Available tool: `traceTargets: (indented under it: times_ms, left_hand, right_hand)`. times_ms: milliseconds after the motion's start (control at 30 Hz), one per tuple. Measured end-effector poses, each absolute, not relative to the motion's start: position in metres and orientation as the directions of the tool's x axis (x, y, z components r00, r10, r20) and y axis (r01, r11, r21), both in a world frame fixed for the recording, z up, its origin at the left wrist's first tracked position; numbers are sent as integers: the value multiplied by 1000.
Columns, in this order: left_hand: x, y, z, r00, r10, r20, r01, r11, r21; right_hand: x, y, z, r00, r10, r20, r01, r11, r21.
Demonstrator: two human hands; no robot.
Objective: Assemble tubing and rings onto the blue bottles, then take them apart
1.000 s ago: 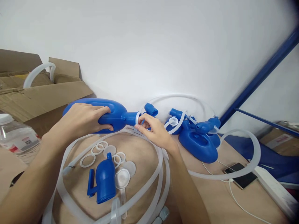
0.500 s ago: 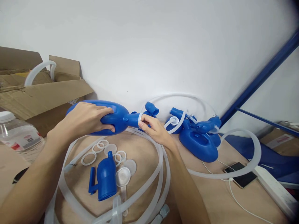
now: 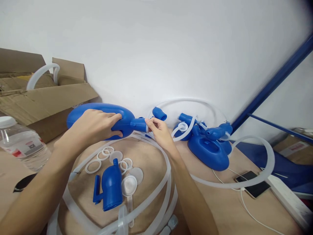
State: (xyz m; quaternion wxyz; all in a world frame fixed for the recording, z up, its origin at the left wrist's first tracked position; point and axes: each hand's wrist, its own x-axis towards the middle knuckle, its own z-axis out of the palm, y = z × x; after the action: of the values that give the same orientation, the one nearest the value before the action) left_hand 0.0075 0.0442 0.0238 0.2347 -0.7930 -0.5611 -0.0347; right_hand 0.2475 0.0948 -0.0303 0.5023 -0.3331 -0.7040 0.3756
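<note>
My left hand [image 3: 100,125] is wrapped round the handle part of a blue plastic urinal bottle [image 3: 122,114], which lies on its side in the air with its neck to the right. At the mouth of the neck, my right hand [image 3: 158,130] pinches a white sealing ring [image 3: 147,126] between thumb and fingers. The ring is mostly covered by the fingertips. Below the hands lie a blue spouted part with a handle [image 3: 111,186], loose white rings [image 3: 93,166], a translucent disc [image 3: 136,175] and a white cap with a strap [image 3: 129,185].
Clear tubing [image 3: 168,176] coils round the loose parts. More blue bottles [image 3: 207,150] with tubes stand at the right, near a phone [image 3: 253,184] and a power strip [image 3: 283,199]. To the left are a cardboard box [image 3: 49,101] and a water bottle [image 3: 23,147].
The urinal bottle has shifted slightly left with my left hand. My right thumb has moved up on the ring at the neck, and the hand has turned a little.
</note>
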Motion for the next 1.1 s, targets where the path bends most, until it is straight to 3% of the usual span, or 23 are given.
traceTargets:
  times_ms: [133,267,367,467,567,633,733,833,900,1000,1100]
  left_hand:
    - [8,46,20,379,868,321,907,-279,-316]
    - [4,50,19,358,863,356,930,-295,-220]
    - [-4,54,21,322,851,415,946,-276,-167]
    - [-16,56,25,256,858,445,960,-173,-218]
    - [-28,57,31,179,895,409,962,-72,-263]
    - [-34,55,35,129,912,389,967,-28,-255]
    - [-37,52,37,67,930,361,973,20,-232]
    - [-38,52,38,68,944,323,975,5,-222]
    - [-38,52,38,76,946,314,975,-4,-221]
    - [-40,54,37,62,943,327,974,15,-227]
    - [-43,55,37,71,938,338,974,7,-226]
  right_hand:
    - [249,99,-34,-282,854,437,116,482,-868]
    - [246,105,-39,-306,845,438,83,482,-872]
    - [248,107,-35,-199,852,485,-89,477,-874]
    - [259,103,-24,-102,827,554,-223,523,-822]
    - [268,97,-23,-293,790,539,4,565,-825]
    - [266,98,-33,-471,776,419,259,576,-776]
    - [254,103,-55,-658,746,105,598,602,-530]
    - [242,99,-66,-693,711,-121,707,637,-306]
    - [233,86,-65,-781,614,-118,616,724,-310]
    - [217,52,-60,-941,334,-49,329,875,-356]
    - [198,19,-69,-968,207,-141,241,924,-296]
